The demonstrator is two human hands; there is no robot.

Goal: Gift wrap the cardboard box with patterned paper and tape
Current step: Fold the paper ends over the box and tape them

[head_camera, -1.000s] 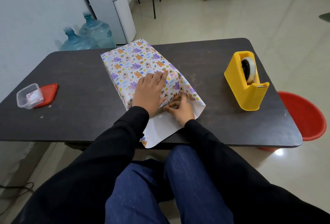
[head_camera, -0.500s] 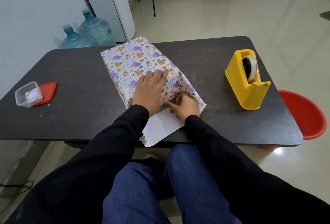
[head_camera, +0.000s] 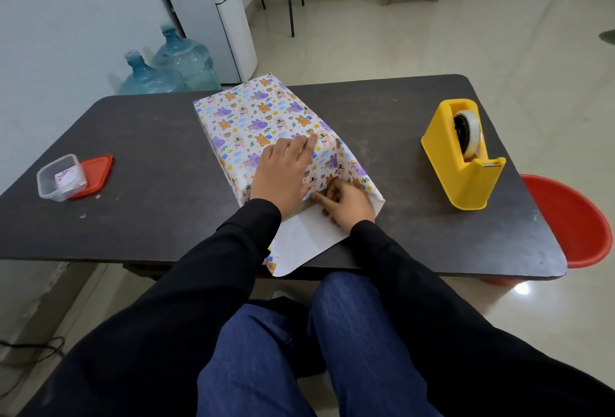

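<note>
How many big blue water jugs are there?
2: one water jug by the wall behind the table, the other jug beside it, nearer the dispenser. More may be hidden.

Clear container [head_camera: 61, 177] touching a red lid [head_camera: 96, 170] — red bucket [head_camera: 572, 220] far right, two water jugs [head_camera: 166, 67] behind.

Smooth patterned paper [head_camera: 253, 117] under my left hand [head_camera: 283, 173]: the printed side has a faint sheen, and the white underside near me is plain and matt. The table [head_camera: 149, 137] is a dark matt top, scuffed and streaky. On the right, the tape dispenser [head_camera: 466, 183] is glossy yellow plastic, and its tape roll [head_camera: 472, 132] is milky and shiny. On the left, a clear plastic tub [head_camera: 61, 177] and a red plastic lid [head_camera: 96, 170]. My sleeves [head_camera: 206, 283] are matt black cloth, my trousers [head_camera: 349, 350] blue denim. The far floor [head_camera: 432, 34] is polished, reflective tile.
</note>
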